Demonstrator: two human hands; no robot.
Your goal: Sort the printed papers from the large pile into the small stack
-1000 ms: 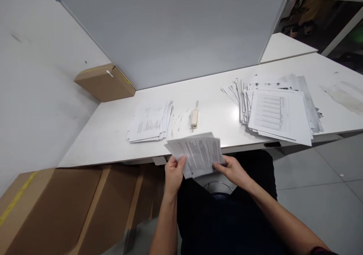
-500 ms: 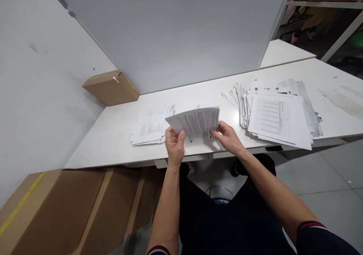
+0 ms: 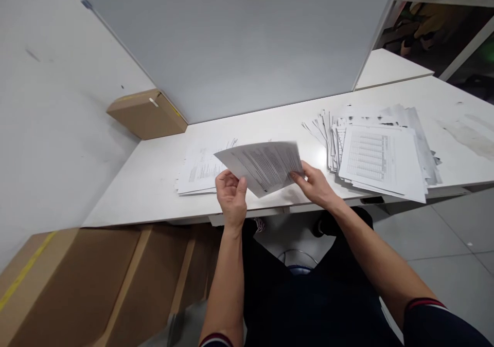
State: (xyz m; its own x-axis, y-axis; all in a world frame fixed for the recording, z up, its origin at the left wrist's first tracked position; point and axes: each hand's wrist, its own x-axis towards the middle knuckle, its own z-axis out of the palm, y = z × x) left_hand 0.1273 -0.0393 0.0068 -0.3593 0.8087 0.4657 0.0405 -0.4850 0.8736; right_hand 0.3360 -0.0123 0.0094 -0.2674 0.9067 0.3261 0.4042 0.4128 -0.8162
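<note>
Above the white desk, printed paper hangs tilted between my hands; how many sheets it is, I cannot tell. My right hand pinches its right edge, thumb on the printed face. At its lower left edge is my left hand, fingers curled and thumb against the paper. A stack of printed papers lies behind and left of that hand, partly covered by the held paper. To the right of my right hand sits a larger, uneven pile of papers, with a printed table on top.
A whiteboard stands along the desk's back edge. One cardboard box is in the back left corner by the wall. Large cardboard boxes stand below at the left. Part of a person shows beyond the desk, upper right.
The held paper has turned and tilted, its left corner now farther left and its lower corner pointing down. My left hand has shifted slightly left, my right hand slightly right.
</note>
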